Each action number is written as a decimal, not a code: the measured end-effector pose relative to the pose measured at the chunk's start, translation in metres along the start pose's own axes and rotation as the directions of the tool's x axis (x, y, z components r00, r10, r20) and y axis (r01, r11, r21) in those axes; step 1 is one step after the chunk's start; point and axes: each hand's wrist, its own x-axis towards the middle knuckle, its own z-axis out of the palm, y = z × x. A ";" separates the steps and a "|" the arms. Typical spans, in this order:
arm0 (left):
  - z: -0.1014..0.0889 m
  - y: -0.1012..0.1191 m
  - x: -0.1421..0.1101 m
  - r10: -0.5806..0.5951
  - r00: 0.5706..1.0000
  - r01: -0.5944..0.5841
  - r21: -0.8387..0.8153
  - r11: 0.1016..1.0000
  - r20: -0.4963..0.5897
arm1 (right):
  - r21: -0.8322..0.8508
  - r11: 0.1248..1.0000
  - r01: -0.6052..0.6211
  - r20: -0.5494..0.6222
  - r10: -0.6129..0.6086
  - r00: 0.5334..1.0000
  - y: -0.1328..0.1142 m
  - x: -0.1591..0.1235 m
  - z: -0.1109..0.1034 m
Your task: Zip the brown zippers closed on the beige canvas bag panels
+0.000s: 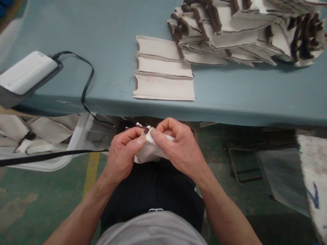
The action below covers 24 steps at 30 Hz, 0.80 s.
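Over my lap, a cream fabric piece (148,151) with dark brown edging is pinched between both hands. My left hand (124,151) is closed on its left side, thumb and forefinger on the brown-edged corner. With thumb and curled fingers, my right hand (176,144) grips the same piece just to the right. The fingertips nearly meet, and part of the cloth is hidden behind them. In front, on the table, a few similar cream pieces (165,86) lie overlapped in a row, the nearest with faint pink marks.
A large heap of cream and brown pieces (245,37) covers the table's (109,30) back right. At left sit a white device (28,73) with a black cable (89,81) and a white bin (63,158) of fabric pieces. A white sack (313,170) stands at right.
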 end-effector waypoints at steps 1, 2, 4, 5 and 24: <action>0.000 0.000 0.000 -0.004 1.000 0.004 -0.015 1.000 0.004 | 0.000 1.000 -0.001 0.002 0.001 1.000 0.000 0.000 0.001; -0.001 -0.001 0.000 -0.005 1.000 0.005 -0.021 1.000 0.005 | 0.001 1.000 -0.003 0.002 0.003 1.000 0.000 0.000 0.001; -0.001 -0.002 0.000 -0.007 1.000 0.007 -0.007 1.000 0.006 | 0.007 1.000 -0.003 0.001 0.003 1.000 0.000 0.000 0.003; -0.002 -0.003 0.000 -0.008 1.000 0.008 0.005 1.000 -0.001 | 0.011 1.000 -0.001 0.002 0.001 1.000 0.001 0.000 0.004; -0.001 0.002 -0.008 0.089 0.996 -0.091 0.179 0.980 0.020 | 0.239 0.969 0.057 0.062 -0.073 0.995 0.019 -0.008 0.004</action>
